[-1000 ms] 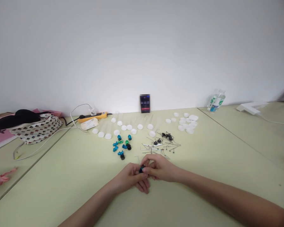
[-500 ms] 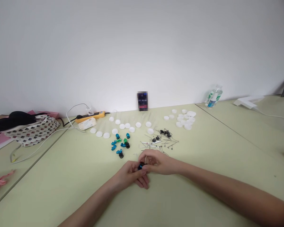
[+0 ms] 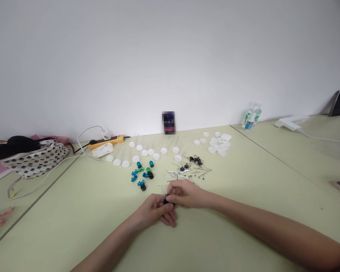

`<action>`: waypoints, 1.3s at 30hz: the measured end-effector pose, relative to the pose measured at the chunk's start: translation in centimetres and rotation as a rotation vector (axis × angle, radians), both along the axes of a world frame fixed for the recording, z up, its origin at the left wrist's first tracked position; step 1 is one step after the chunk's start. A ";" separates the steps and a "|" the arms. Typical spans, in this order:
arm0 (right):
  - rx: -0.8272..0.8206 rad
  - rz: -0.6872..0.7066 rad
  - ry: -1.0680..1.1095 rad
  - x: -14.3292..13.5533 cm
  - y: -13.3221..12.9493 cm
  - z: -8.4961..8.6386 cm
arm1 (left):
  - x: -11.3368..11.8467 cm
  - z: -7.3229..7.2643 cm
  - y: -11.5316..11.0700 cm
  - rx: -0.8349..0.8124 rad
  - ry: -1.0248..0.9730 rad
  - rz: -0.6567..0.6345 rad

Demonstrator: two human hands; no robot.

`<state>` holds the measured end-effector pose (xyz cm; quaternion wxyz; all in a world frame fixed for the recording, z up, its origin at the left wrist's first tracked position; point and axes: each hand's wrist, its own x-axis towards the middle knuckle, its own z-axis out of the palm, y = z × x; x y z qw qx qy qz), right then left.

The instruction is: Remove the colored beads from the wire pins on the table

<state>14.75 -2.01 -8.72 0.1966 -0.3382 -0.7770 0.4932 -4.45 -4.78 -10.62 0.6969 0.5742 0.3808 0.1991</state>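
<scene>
Between my two hands is a small dark round fitting, mostly covered by fingers. My left hand pinches it from the left with thumb and fingers. From the right, my right hand has thumb and curled fingers closed on its top. Just beyond lie small blue metal fittings, green ones and black round pieces. Thin metal rods, some bent, are scattered beyond my right hand, with more black round parts among them.
Clear tubes with white round ends lie in a row towards the wall. Loose white caps are grouped at right. A yellow power strip, a patterned cloth, a pixelated dark object and a clear bottle stand farther back.
The fitting's blue part, visible before, is now mostly covered, and my right fingers have shifted slightly over it. The whole view has turned a little to the right.
</scene>
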 end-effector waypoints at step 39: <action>-0.090 0.050 0.086 -0.3 0.6 -0.6 | -0.6 0.3 0.2 -0.060 -0.051 -0.043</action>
